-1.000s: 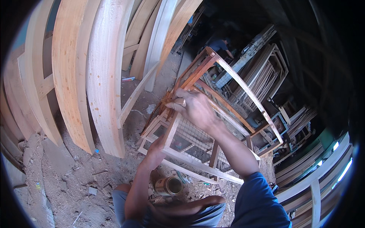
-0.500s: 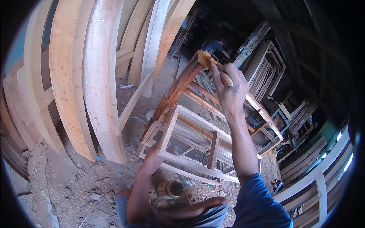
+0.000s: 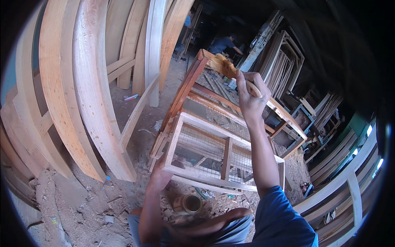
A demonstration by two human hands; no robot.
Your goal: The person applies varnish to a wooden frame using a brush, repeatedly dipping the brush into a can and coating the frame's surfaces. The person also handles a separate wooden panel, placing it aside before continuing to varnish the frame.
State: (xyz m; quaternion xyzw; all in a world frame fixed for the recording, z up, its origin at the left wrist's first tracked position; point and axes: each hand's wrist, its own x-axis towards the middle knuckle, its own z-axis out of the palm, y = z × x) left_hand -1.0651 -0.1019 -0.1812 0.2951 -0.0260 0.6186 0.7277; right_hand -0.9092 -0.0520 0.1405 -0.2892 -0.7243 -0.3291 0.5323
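Observation:
A paintbrush [image 3: 224, 67] with wide tan bristles and a wooden handle is gripped in my right hand [image 3: 253, 92], fingers closed round it. Its bristles lie at the upper rail of a wooden frame, just right of the top of a reddish-brown stained post [image 3: 192, 80]. In front stands a paler wooden frame with wire mesh [image 3: 226, 160]. My left hand [image 3: 159, 176] is closed on this pale frame's near left corner; some of its fingers are hidden behind the wood. Below the frame, an open can [image 3: 191, 203] stands on the ground near my legs.
Tall curved wooden pieces [image 3: 88, 82] lean on the left. Wood scraps and shavings cover the ground [image 3: 103, 206]. At the back, another person [image 3: 224, 44] in blue bends over. Wooden frames [image 3: 284, 61] and stacked slats [image 3: 349, 197] stand on the right.
The brush has moved right along the upper rail, away from the post's top. My left hand keeps its hold on the frame corner. The view has shifted slightly.

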